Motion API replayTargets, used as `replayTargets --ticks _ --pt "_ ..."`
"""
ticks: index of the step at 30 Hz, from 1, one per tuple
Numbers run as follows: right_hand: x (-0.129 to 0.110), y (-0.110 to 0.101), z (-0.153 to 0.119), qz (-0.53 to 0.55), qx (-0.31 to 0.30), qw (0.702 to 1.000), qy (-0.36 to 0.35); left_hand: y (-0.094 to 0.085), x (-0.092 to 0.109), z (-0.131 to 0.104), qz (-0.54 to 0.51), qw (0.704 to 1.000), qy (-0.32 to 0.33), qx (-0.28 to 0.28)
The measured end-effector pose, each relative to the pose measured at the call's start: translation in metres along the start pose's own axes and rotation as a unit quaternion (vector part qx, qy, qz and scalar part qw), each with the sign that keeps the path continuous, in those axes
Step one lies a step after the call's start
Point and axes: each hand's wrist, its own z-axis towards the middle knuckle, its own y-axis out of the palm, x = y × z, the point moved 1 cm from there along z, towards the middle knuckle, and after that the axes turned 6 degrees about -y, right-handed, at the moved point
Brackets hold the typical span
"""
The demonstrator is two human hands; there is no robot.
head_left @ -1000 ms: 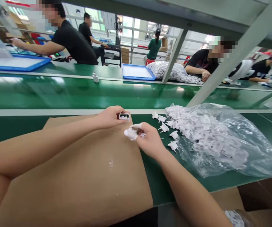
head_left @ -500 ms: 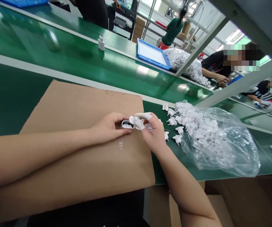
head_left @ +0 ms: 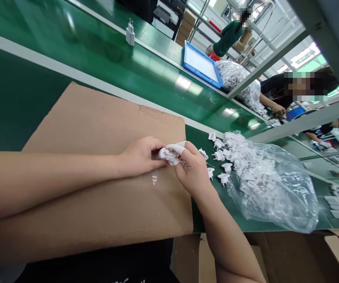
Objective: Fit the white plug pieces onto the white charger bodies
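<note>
My left hand (head_left: 140,156) is closed round a white charger housing (head_left: 158,155), mostly hidden by the fingers. My right hand (head_left: 193,169), with white finger cots on its fingertips, pinches a white plug cap (head_left: 166,153) against the housing's end. Whether the cap is seated cannot be made out. Both hands are above the brown cardboard sheet (head_left: 107,200). Just right of my right hand, several loose white plug caps (head_left: 218,155) with pins lie on the green bench.
A clear plastic bag (head_left: 293,188) full of white plug parts lies at right. An assembled white charger (head_left: 130,34) stands on the green conveyor (head_left: 157,65). Beyond are a blue tray (head_left: 201,65), another filled bag (head_left: 237,78), a metal frame post and co-workers. Cardboard boxes sit below the bench edge.
The plug cap has moved from beside the housing onto its end, covering the opening that showed before. The camera view has shifted and tilted slightly.
</note>
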Motion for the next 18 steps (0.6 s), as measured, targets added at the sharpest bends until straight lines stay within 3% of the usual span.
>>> replayTargets --ticks 5,11,15,18 --pt "-0.006 -0.001 0.005 -0.034 -0.04 0.998 0.02 0.003 0.001 -0.005 0.092 0.994 0.065 0.014" --pt "-0.001 0.006 0.003 0.058 0.026 0.996 0.066 0.005 0.005 -0.007 0.221 0.973 0.066 0.024" --pt "-0.002 0.014 -0.005 0.093 0.081 0.99 0.072 0.002 0.008 -0.008 0.204 0.977 0.059 0.005" --pt "-0.001 0.017 -0.009 0.181 0.117 0.967 0.137 -0.003 0.008 0.0 0.149 0.988 0.03 -0.039"
